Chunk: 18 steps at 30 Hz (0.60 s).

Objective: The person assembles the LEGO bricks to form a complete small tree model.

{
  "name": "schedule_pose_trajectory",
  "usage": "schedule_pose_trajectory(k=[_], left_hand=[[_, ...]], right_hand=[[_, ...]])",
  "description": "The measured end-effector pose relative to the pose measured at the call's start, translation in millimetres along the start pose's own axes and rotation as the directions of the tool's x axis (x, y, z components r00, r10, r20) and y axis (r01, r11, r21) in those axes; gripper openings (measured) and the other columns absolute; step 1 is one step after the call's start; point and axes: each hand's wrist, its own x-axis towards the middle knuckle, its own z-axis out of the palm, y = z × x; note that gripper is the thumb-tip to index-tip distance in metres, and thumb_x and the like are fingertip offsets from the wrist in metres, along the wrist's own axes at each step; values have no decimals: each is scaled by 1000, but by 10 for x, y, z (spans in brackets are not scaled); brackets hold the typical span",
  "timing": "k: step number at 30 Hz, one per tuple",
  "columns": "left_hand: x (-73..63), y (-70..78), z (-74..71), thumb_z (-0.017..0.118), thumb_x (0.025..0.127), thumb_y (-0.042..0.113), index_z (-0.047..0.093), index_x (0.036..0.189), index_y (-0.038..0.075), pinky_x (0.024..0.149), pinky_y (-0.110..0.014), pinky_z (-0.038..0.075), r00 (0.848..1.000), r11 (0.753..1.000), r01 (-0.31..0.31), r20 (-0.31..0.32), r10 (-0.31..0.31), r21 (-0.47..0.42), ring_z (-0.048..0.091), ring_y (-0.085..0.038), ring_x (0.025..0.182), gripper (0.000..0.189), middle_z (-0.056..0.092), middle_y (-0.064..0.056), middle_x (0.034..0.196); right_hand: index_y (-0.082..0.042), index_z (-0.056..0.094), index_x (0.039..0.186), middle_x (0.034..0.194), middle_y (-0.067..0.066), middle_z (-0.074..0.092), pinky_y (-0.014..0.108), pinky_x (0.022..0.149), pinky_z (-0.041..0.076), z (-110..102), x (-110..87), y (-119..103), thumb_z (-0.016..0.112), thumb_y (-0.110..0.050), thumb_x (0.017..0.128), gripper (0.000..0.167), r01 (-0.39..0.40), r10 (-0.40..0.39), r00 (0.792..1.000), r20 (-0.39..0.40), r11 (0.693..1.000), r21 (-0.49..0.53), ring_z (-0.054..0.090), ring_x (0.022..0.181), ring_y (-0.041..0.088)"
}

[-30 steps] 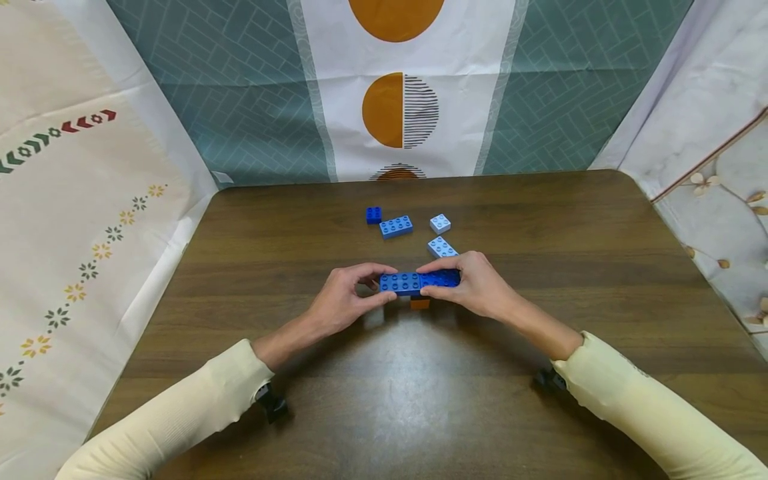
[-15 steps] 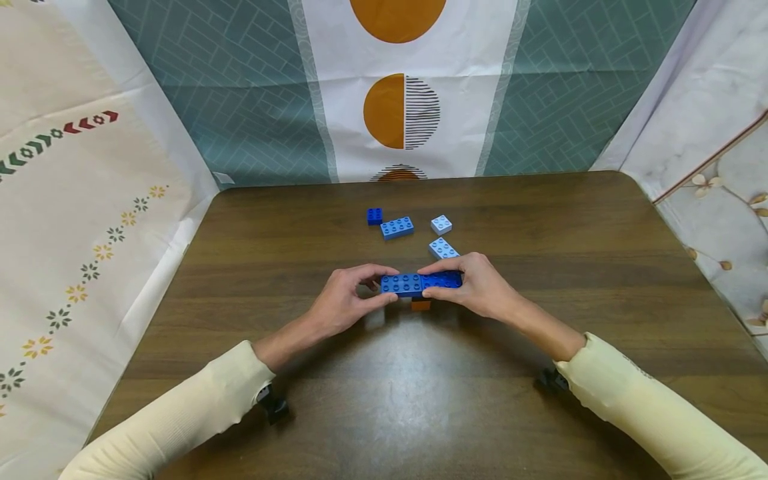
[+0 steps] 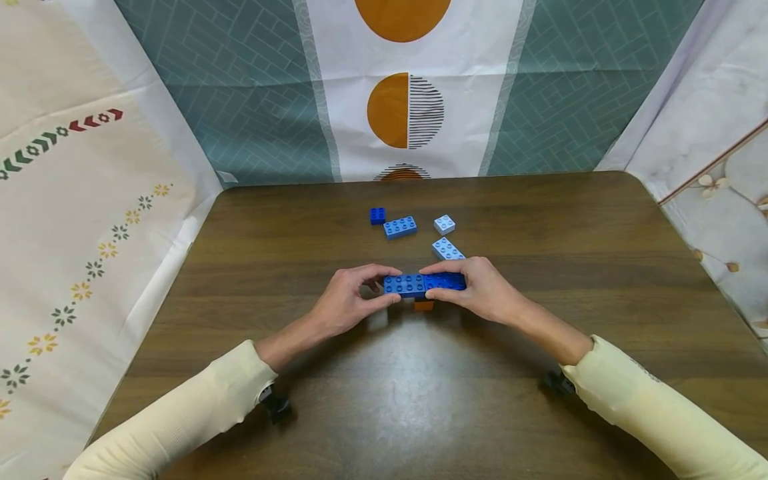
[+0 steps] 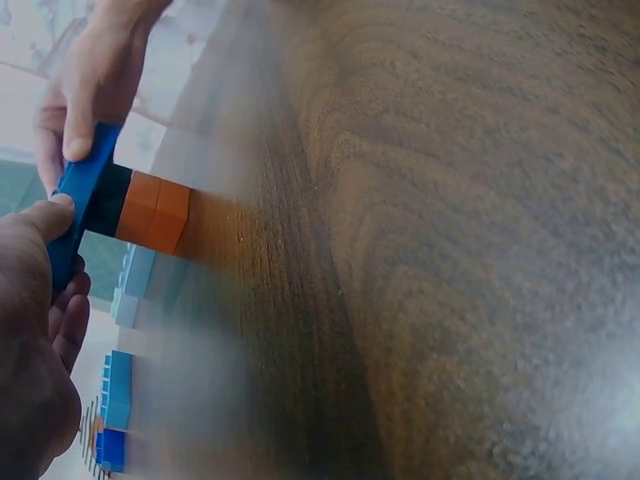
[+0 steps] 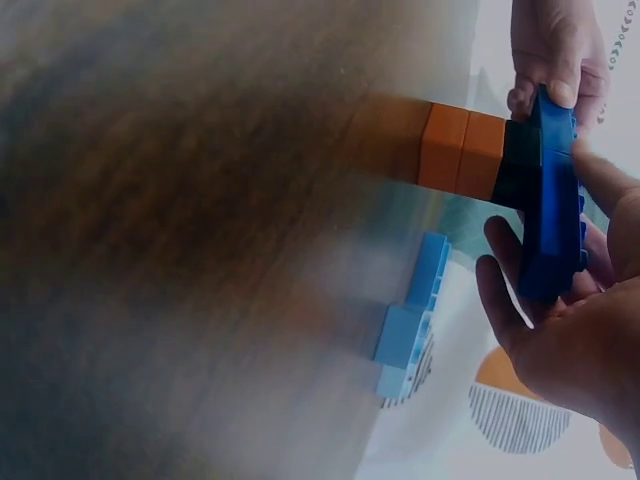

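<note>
Two eight-stud toy bricks lie end to end on top of a small tower: a medium blue brick (image 3: 404, 285) on the left and a dark blue brick (image 3: 445, 283) on the right. My left hand (image 3: 348, 300) pinches the medium blue brick between thumb and fingers. On the other side, my right hand (image 3: 483, 293) grips the dark blue brick the same way. Beneath them, both wrist views show a very dark brick (image 5: 515, 165) above two stacked orange bricks (image 4: 158, 212) standing on the table. My hands partly cover the ends of both blue bricks.
Behind the tower lie a small dark blue brick (image 3: 377, 215), a light blue eight-stud brick (image 3: 400, 227), a pale blue four-stud brick (image 3: 445, 224) and a pale blue eight-stud brick (image 3: 448, 249). The brown wooden table (image 3: 288, 233) ends at patterned cloth hangings.
</note>
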Motion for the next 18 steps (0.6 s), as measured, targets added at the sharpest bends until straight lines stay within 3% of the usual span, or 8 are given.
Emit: schedule_pose_trajectory(k=[7,18], left_hand=[[11,9,1,82,97,22,74,130,13,84,-38,61,1000,1000,8,11,-8,4,69,-14,94,36,75,-1,119],[11,11,1,84,95,23,74,130,13,84,-37,61,1000,1000,9,7,-9,5,69,-15,94,37,76,0,118]], right_hand=[[-15,80,126,104,-2,79,31,68,45,36,-1,18,84,-28,94,34,-6,7,999,-45,1000,21,57,82,20],[-15,81,124,104,-3,79,29,66,46,28,2,42,86,-27,93,34,15,-13,999,-47,999,36,60,82,20]])
